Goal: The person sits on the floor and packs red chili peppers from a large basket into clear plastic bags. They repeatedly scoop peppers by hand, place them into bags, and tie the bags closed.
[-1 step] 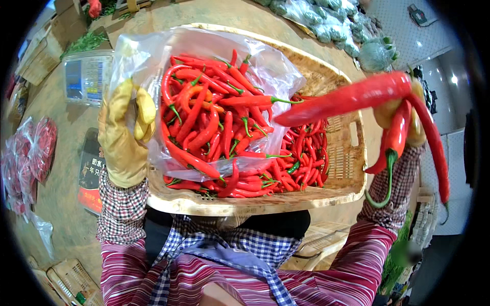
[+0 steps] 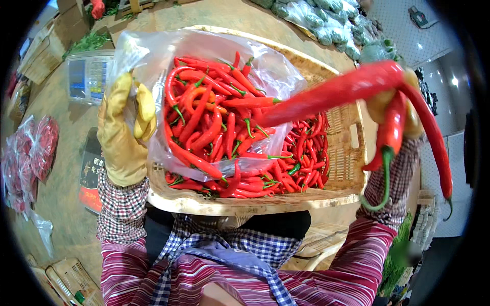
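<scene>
My left hand [image 2: 122, 135], in a yellow glove, is closed on the left rim of a clear plastic bag [image 2: 140, 53]. The bag lies open in a cream plastic basket [image 2: 352, 153], and many red chili peppers [image 2: 204, 117] fill it. More loose red chilies [image 2: 306, 153] lie in the basket under and beside the bag, with one green chili [image 2: 294, 168] among them. My right hand [image 2: 380, 104], gloved too, is raised over the basket's right side. It grips several long red chilies [image 2: 337, 92], one pointing left toward the bag; these chilies partly hide its fingers.
Left of the basket lie tied clear bags of red chilies [image 2: 30, 158], a clear-covered box with a blue panel [image 2: 91, 76] and a dark and red package [image 2: 92, 173]. Bagged green vegetables [image 2: 326, 23] lie at the far right. Another basket [image 2: 71, 280] stands lower left.
My right hand and its chilies have shifted slightly left, bringing the long chili's tip over the bag's right edge. My left hand keeps its hold on the bag, almost unmoved.
</scene>
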